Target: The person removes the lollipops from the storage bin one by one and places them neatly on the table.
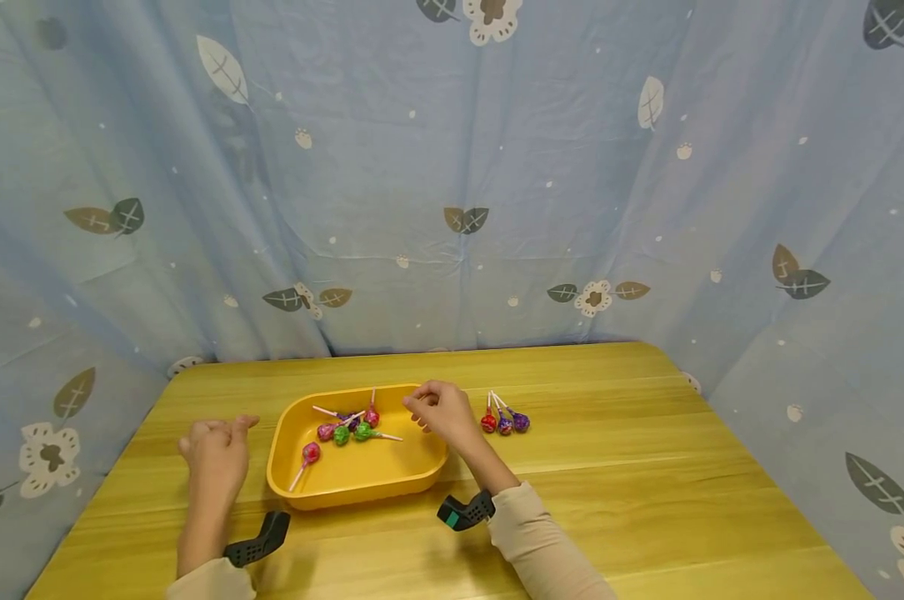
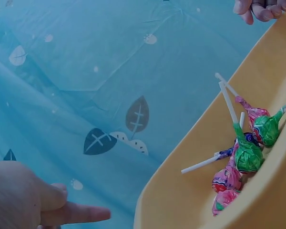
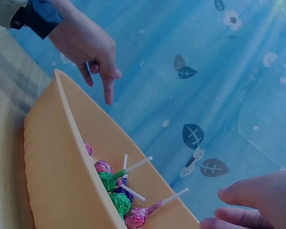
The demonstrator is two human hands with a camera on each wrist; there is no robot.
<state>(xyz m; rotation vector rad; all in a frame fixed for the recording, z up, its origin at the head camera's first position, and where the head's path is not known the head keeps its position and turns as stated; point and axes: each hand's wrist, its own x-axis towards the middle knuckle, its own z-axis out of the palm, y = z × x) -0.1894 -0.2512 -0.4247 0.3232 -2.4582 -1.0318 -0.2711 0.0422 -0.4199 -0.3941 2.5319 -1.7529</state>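
A yellow tray (image 1: 347, 496) holds several wrapped lollipops: pink ones (image 1: 312, 452), green ones (image 1: 342, 435) and a purple one partly covered by the others. My right hand (image 1: 442, 410) hovers at the tray's right rim, fingers loosely bent with nothing between them. In the right wrist view its fingers (image 3: 238, 188) spread beside the tray edge. To the left of the tray, my left hand (image 1: 219, 454) is held up, empty. The left wrist view shows its index finger (image 2: 83, 214) extended towards the tray wall.
Right of the tray, a red lollipop (image 1: 488, 421) and two purple lollipops (image 1: 521, 422) lie together on the wooden table (image 1: 646, 467), sticks pointing away. A blue curtain (image 1: 392, 167) with leaves and flowers hangs behind the table and along its sides.
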